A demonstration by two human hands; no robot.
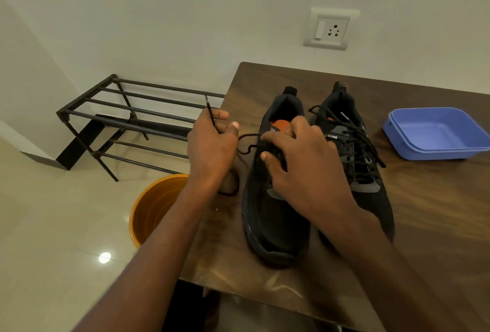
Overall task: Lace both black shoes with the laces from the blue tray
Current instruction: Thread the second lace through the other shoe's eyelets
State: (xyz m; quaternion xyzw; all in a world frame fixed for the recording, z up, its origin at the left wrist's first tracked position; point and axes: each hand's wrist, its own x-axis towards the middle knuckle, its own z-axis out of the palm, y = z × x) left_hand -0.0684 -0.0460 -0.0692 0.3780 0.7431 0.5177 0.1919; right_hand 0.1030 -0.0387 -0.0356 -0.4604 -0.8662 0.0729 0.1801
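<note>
Head view shows the job a little past its midpoint. Two black shoes stand side by side on the wooden surface [424, 225], toes toward the person. The right shoe [371, 172], just beyond the right hand [305, 162] on its outer side, already carries a black lace crossed up through its eyelets, with loose ends lying over the tongue and side; whether it is tied I cannot tell. The left shoe [273, 215] sits between the two hands and is the one in progress.

The left hand [212, 143] is curled round one end of the second lace [248, 146], pinching it between thumb and fingers so the tip sticks up above the knuckles; the cord runs from that hand across to the shoe's eyelet area, and a slack loop lies on the surface below the left wrist. The right hand rests over the tongue and eyelets with fingers bent down onto them, apparently holding the upper steady or working the cord; what the fingertips hold is hidden.

The blue tray [434, 133], well out past the right hand, looks empty, so both laces seem to be out. How many eyelets of the left shoe are threaded is covered by the right hand; I judge several rows remain.
</note>
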